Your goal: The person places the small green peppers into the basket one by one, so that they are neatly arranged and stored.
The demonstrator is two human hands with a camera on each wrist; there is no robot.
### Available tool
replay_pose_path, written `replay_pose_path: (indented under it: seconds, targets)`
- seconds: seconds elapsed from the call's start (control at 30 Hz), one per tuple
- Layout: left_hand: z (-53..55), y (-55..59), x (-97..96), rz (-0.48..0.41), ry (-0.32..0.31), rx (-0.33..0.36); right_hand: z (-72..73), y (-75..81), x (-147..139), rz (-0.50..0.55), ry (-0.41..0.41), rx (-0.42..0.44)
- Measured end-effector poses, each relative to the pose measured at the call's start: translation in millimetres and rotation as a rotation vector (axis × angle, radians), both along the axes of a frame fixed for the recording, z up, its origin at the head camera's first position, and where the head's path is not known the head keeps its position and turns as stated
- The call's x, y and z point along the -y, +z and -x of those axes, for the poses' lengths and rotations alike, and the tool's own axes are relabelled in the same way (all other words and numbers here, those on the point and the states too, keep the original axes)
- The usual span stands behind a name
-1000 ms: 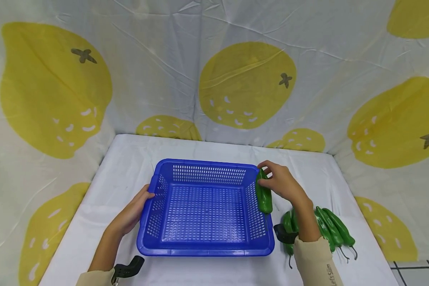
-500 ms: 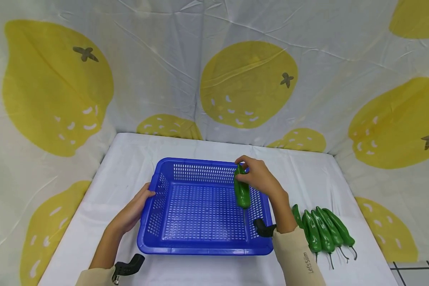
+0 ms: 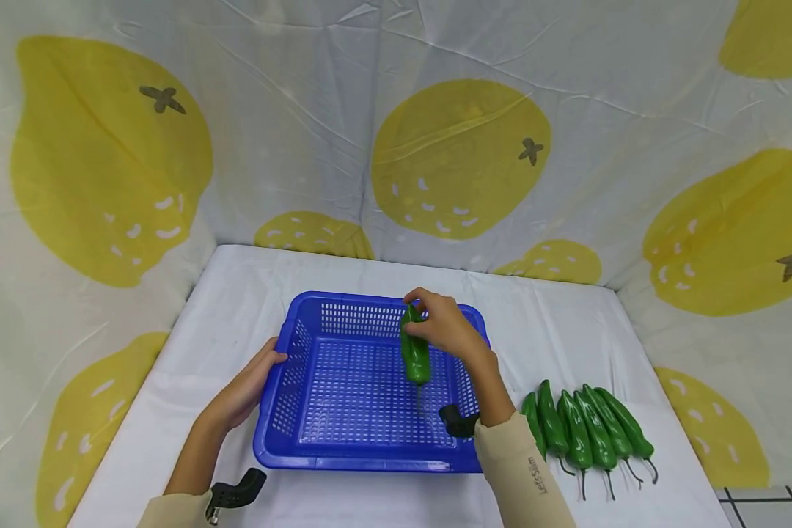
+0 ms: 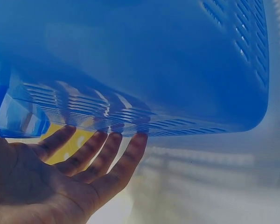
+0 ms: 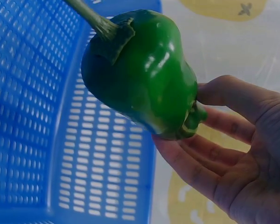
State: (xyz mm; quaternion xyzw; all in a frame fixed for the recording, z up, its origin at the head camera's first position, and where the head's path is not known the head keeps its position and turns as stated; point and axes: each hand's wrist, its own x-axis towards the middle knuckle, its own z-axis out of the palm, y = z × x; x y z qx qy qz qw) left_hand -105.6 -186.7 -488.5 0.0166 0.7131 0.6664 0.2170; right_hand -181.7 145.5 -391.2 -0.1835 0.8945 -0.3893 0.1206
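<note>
My right hand point(image 3: 450, 328) pinches a long green pepper point(image 3: 416, 361) near its tip, over the right half of the blue basket point(image 3: 369, 463). The pepper's stem end points down and toward me. Close up in the right wrist view, the glossy pepper point(image 5: 140, 70) has its thick stem at the upper left, with thumb and fingers at the far end. My left hand point(image 3: 244, 389) grips the basket's left side, thumb over the rim. From the left wrist view, the fingertips touch the slotted outer wall of the basket point(image 4: 154, 70); the thumb is hidden there.
Several more green peppers point(image 3: 590, 433) lie side by side on the white cloth point(image 3: 534, 315), right of the basket. Behind the table hangs a pale curtain point(image 3: 303, 147) with yellow lemon prints. Tiled floor point(image 3: 772, 506) shows at the lower right.
My right hand has carried the pepper leftward from the basket's right rim to over its inside. More of the peppers on the cloth are uncovered. The left hand stays in place.
</note>
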Motion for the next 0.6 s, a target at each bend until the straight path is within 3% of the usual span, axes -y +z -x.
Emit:
replay_pose_path:
  seconds: [0.6]
  targets:
    - [0.5, -0.2, -0.7, 0.009, 0.004, 0.0, 1.5, -26.0, 48, 0.041, 0.057, 0.048]
